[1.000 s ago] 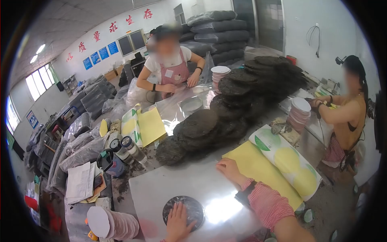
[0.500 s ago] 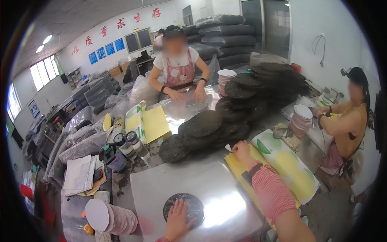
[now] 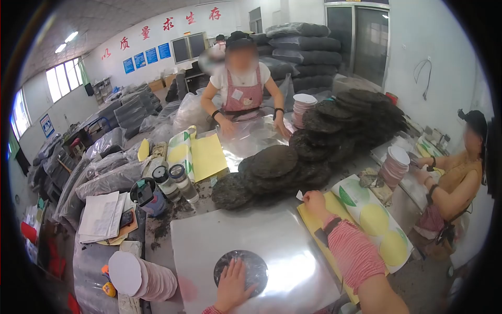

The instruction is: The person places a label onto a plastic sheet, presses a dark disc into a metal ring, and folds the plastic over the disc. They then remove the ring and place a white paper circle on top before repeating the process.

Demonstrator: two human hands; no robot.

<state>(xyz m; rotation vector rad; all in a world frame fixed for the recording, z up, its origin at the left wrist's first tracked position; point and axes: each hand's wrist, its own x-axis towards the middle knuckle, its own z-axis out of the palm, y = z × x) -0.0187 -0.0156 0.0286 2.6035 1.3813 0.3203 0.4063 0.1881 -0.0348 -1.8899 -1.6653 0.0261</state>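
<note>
My left hand (image 3: 233, 285) lies flat with its fingers spread on a dark round disc (image 3: 250, 266), which rests on a shiny metal sheet (image 3: 198, 235). My right hand (image 3: 315, 203) is at the top end of the yellow sheets (image 3: 312, 222), its fingers drawn together around a small white piece (image 3: 299, 195). Right beside these sheets lies a printed sheet with green and yellow circles (image 3: 374, 220). Beyond the metal sheet, dark round discs are piled (image 3: 274, 161).
Two lidded jars (image 3: 183, 183) and a dark cup (image 3: 148, 197) stand left of the pile. Near left are a stack of white round discs (image 3: 144, 277) and papers (image 3: 100, 215). A co-worker (image 3: 243, 89) stands across the table; another (image 3: 455, 178) is at the right.
The whole view has shifted slightly. The co-worker across the table has moved their hands apart over the clear film. My left hand stays on the disc and my right hand by the yellow sheets.
</note>
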